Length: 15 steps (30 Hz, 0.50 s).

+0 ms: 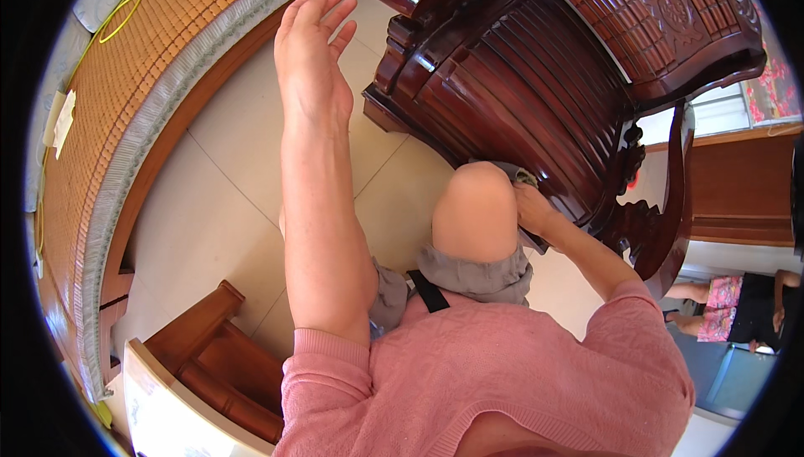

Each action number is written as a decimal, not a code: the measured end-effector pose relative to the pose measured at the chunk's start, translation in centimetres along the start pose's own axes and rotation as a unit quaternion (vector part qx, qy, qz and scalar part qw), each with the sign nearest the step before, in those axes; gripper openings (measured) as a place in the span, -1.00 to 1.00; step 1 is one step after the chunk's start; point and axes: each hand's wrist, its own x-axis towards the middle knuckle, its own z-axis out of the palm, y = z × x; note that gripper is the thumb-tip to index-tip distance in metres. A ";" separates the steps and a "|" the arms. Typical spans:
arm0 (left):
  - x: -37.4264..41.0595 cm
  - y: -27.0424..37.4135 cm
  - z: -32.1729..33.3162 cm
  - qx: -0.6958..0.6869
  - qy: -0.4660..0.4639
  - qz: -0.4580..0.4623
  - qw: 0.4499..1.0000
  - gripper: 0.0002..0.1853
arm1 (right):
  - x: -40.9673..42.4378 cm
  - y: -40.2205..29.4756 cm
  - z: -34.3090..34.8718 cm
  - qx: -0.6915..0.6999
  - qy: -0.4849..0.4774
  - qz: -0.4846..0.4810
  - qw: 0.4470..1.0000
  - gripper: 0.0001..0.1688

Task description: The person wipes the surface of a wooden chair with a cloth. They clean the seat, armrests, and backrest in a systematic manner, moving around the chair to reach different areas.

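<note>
My left hand (314, 42) is raised at the upper left, fingers apart and nothing in it, over the tiled floor between a mat-covered bed and a dark wooden armchair. Beside my bare raised knee (477, 212), my right hand (534, 209) is at the front edge of the armchair's slatted seat (502, 86). It holds a grey cloth (526, 176) with a patterned edge, which shows just past the knee. The knee hides part of the fingers and of the cloth.
A bed with a woven mat (138, 48) curves along the left. A brown wooden stool (213, 356) and a white-topped table (163, 413) stand at the lower left. Another person (747, 309) is at the far right, near a blue-grey surface.
</note>
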 end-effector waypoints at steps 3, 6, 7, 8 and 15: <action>-0.1 0.0 0.3 -0.022 -0.007 -0.009 1.000 -0.51 | 2.3 0.4 -2.1 0.078 0.036 0.027 0.996 -0.59; -0.4 -0.1 0.3 -0.064 -0.021 -0.016 0.998 -0.60 | 4.6 0.6 -5.4 -0.069 0.113 -0.040 0.990 -0.60; -0.6 0.0 0.4 -0.065 -0.034 -0.016 0.997 -0.59 | 5.3 0.8 -6.6 -0.136 0.149 -0.074 0.977 -0.59; -1.0 0.3 0.6 -0.067 -0.048 -0.019 0.996 -0.57 | 6.2 1.1 -7.6 -0.151 0.181 -0.078 0.969 -0.62; -1.0 -0.3 1.5 -0.080 -0.060 -0.023 0.995 -0.54 | 12.5 3.1 -13.2 -0.055 0.267 -0.006 0.962 -0.65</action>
